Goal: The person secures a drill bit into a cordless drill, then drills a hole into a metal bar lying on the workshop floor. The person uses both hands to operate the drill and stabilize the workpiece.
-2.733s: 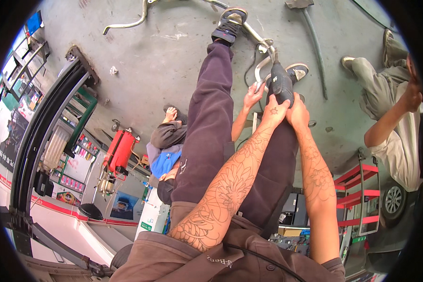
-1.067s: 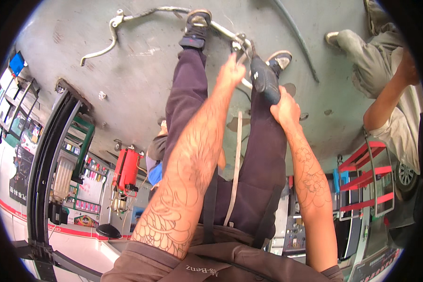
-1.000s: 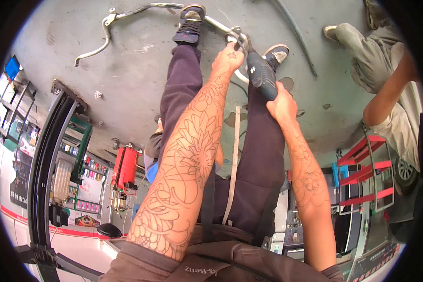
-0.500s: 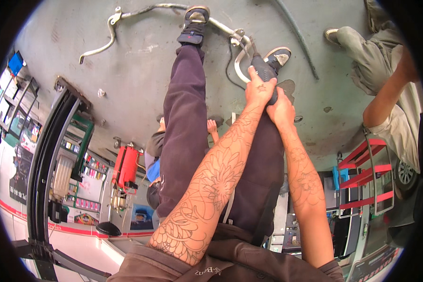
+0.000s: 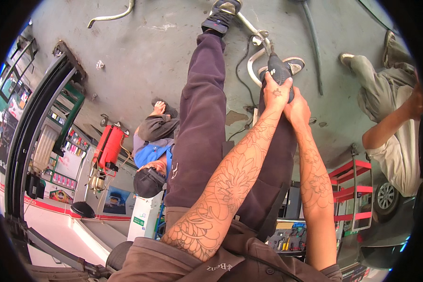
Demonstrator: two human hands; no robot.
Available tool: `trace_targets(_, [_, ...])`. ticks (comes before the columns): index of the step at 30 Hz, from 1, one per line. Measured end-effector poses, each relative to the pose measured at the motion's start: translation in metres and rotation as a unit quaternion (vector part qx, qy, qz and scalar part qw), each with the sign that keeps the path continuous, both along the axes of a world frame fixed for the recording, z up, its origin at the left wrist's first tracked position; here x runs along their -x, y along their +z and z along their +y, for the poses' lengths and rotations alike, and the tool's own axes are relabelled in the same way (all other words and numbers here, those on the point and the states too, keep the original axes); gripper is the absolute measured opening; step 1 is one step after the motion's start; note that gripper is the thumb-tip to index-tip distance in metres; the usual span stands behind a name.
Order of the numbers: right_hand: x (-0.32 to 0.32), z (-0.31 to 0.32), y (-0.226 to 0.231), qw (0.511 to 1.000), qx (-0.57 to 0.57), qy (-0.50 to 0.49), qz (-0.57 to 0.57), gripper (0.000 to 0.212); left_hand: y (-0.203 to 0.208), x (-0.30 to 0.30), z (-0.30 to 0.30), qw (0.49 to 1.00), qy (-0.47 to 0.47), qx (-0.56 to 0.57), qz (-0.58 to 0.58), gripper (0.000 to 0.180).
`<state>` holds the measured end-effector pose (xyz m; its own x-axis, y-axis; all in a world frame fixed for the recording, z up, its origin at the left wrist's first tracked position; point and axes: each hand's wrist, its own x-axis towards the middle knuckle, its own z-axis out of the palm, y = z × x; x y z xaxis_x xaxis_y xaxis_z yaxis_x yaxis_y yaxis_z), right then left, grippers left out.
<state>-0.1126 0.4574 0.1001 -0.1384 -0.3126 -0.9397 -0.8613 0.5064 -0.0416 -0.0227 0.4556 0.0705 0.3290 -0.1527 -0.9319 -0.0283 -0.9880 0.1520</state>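
Both my hands grip a black handheld power tool over the floor, and its slim metal bit points away from me. My left hand wraps the body, and my right hand closes round the rear end. The bit reaches a bracket on a bent, whitish metal bar; whether it touches, I cannot tell. One shoe of mine is on the bar, and the other stands just beyond the tool. A curved bar end passes beside the tool.
A black cable trails left of the tool. A grey rod lies to the right. One person sits low at left; another in light clothes is at right. A red tank, a black post and a red rack stand around.
The view has shifted, so the floor, bar and tool sit differently in the picture. The person at left now shows more fully. Both my hands keep their hold on the power tool.
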Motion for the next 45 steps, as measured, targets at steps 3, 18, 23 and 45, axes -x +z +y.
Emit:
trace_targets(3, [0.006, -0.004, 0.006, 0.999, -0.029, -0.008, 0.016, 0.059, 0.003, 0.008, 0.003, 1.0, -0.009, -0.008, 0.015, 0.097])
trace_targets(18, [0.019, -0.018, 0.006, 0.999, -0.008, 0.04, 0.028, 0.051, -0.001, 0.017, -0.004, 0.999, -0.003, 0.002, 0.052, 0.091])
trace_targets(23, [0.01, -0.03, 0.011, 0.998, -0.033, 0.045, 0.03, 0.051, -0.003, 0.013, -0.009, 0.999, -0.017, -0.004, 0.042, 0.091])
trace_targets(45, [-0.007, -0.04, 0.009, 0.995, -0.063, 0.061, 0.052, 0.055, -0.002, -0.015, -0.025, 0.993, -0.045, -0.025, 0.102, 0.095])
